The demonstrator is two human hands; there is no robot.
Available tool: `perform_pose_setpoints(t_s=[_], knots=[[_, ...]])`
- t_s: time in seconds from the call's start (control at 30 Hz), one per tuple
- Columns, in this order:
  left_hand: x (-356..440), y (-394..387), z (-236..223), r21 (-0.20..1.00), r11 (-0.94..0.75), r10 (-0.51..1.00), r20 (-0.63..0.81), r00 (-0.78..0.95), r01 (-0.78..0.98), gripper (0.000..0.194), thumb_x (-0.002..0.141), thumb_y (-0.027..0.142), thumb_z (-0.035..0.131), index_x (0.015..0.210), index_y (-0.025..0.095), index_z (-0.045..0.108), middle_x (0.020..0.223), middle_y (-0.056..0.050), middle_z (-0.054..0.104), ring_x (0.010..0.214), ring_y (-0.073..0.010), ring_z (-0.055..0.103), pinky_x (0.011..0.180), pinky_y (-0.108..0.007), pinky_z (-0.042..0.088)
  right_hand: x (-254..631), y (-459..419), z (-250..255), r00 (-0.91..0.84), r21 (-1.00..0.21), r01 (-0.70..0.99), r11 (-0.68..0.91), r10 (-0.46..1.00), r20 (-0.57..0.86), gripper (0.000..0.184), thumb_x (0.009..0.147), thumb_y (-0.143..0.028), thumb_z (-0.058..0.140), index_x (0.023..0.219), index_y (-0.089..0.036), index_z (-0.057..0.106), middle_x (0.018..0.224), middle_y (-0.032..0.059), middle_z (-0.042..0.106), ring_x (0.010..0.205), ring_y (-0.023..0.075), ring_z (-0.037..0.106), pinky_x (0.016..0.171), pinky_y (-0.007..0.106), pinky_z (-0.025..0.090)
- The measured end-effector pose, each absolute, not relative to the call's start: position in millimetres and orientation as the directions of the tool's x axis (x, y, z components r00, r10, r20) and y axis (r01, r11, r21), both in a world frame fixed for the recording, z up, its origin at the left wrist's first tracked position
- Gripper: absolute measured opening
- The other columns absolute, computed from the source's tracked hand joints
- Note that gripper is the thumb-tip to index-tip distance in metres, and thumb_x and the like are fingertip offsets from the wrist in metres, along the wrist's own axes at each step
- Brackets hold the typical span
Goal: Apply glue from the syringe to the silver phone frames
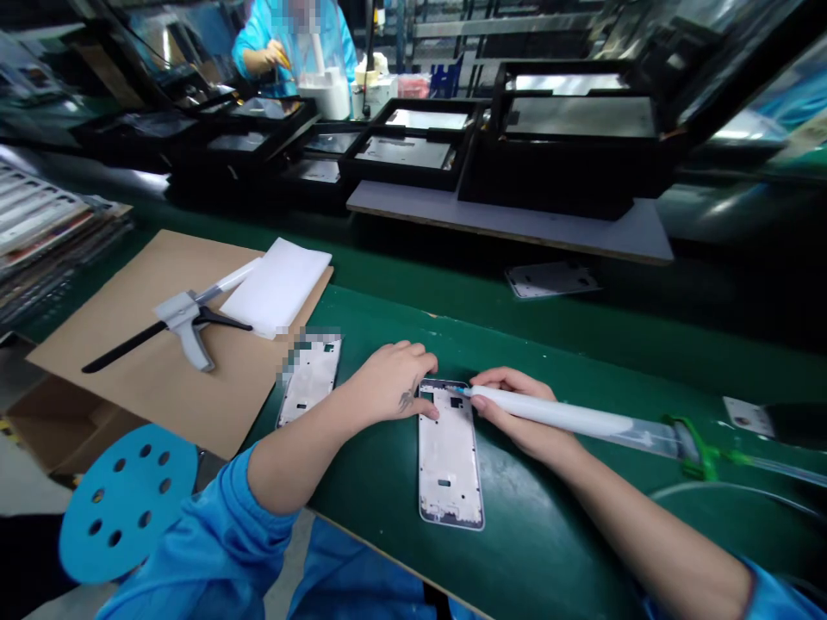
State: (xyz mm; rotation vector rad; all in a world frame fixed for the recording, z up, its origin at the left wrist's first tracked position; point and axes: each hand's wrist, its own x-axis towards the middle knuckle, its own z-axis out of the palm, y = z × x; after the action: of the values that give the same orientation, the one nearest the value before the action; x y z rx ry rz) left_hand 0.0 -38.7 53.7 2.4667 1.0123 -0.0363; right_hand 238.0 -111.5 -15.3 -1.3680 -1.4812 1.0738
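Note:
A phone mid-frame (450,456) lies on the green bench in front of me, pale inside with a dark rim and small cut-outs. My left hand (404,383) grips its upper left corner, the thumb lying over the inner face and the fingers beyond the top edge. In my right hand (517,409) is a large dispensing syringe (575,415) filled with white material, tilted nearly flat. Its fine tip meets or hovers just over the frame's upper edge; contact cannot be made out. A second phone frame (314,379) rests left of my left forearm.
A caulking gun (187,323) and white sheets (277,288) lie on brown cardboard (161,258). Another frame (552,280) sits below a raised board (517,226) bearing black trays (413,138). A tube (775,468) trails right from the syringe. A co-worker (294,52) is opposite; a blue stool (129,508) stands lower left.

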Motion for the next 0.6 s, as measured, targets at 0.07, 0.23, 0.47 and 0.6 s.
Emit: perform_pose_setpoints(t_s=[0.07,0.23,0.47,0.6], knots=[[-26,-35,68,0.357,-0.57,0.736,-0.179,0.652,0.741,0.054,0.08,0.05,0.083,0.117,0.015,0.065,0.112,-0.012,0.069,0.108,-0.0319,0.064,0.09,-0.042,0.05,240,-113,-18,-0.08,-0.968,0.249,0.005,0.997,-0.016,0.037,0.085,-0.052,0.077,0.106,-0.021,0.069,0.08,0.0061,0.078,0.069,0.0221,0.075,0.063,0.032,0.06],[-114,-9,85,0.206,-0.317,0.908,-0.218,0.359,0.926,0.069,0.075,0.039,0.084,0.136,0.02,0.058,0.13,-0.013,0.065,0.127,-0.0375,0.053,0.094,-0.045,0.049,244,-113,-22,-0.194,-0.935,0.351,0.046,0.981,-0.025,0.043,0.092,-0.054,0.068,0.124,-0.025,0.066,0.098,0.0084,0.082,0.084,0.0273,0.08,0.073,0.039,0.065],[-96,-9,65,0.206,-0.371,0.849,-0.321,0.42,0.906,0.07,0.062,0.041,0.093,0.124,0.02,0.066,0.118,-0.01,0.063,0.115,-0.0322,0.056,0.098,-0.038,0.044,240,-119,-23,-0.28,-0.815,0.512,0.271,0.95,0.14,0.043,0.097,-0.053,0.059,0.134,-0.032,0.064,0.104,0.0052,0.082,0.104,0.0337,0.077,0.079,0.044,0.067],[-60,-21,55,0.275,-0.457,0.768,-0.359,0.531,0.846,0.063,0.065,0.052,0.091,0.113,0.021,0.065,0.109,-0.008,0.061,0.108,-0.0308,0.057,0.085,-0.036,0.043,236,-117,-26,-0.246,-0.738,0.596,0.316,0.947,0.206,0.039,0.096,-0.049,0.063,0.133,-0.035,0.065,0.108,0.0039,0.081,0.094,0.0337,0.079,0.065,0.04,0.068]])
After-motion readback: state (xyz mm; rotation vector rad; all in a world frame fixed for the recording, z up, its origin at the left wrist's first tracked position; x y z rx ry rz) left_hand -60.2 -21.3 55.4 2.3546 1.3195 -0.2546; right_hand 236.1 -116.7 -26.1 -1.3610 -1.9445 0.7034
